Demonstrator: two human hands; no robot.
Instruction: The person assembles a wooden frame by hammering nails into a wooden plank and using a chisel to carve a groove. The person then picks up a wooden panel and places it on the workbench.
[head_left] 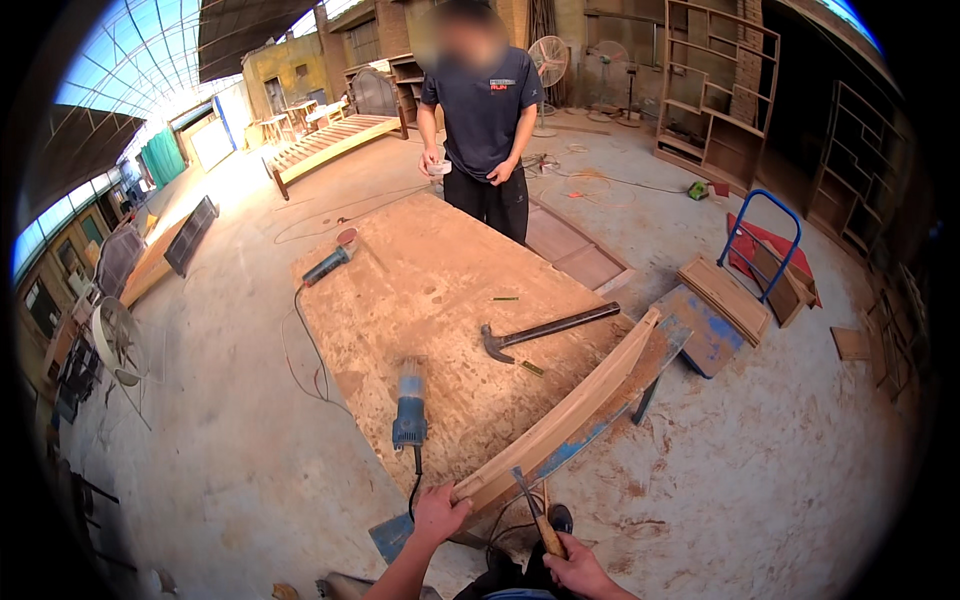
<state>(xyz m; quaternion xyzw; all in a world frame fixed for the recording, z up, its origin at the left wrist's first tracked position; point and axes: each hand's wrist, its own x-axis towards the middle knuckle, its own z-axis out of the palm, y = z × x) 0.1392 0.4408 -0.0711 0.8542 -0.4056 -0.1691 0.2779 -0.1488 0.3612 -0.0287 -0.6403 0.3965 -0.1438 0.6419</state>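
My left hand point(440, 515) is closed around the near end of a long wooden board point(575, 412), which lies along the right edge of the worktable. A chisel point(547, 532) with a wooden handle is in my right hand point(580, 568), its metal blade pointing up toward the board's side near that end. Whether the blade touches the wood, I cannot tell. Beyond the board a claw hammer point(562, 325) rests on the tabletop. A blue power tool point(409, 412) with a black cord lies not far from my left hand.
The dusty worktable point(430, 290) also bears an angle grinder point(328, 265) at its far left. At the far end stands a person point(480, 120) holding a small pale item. Cords trail over the floor at left. A blue-handled trolley point(712, 335) with wooden panels stands at right.
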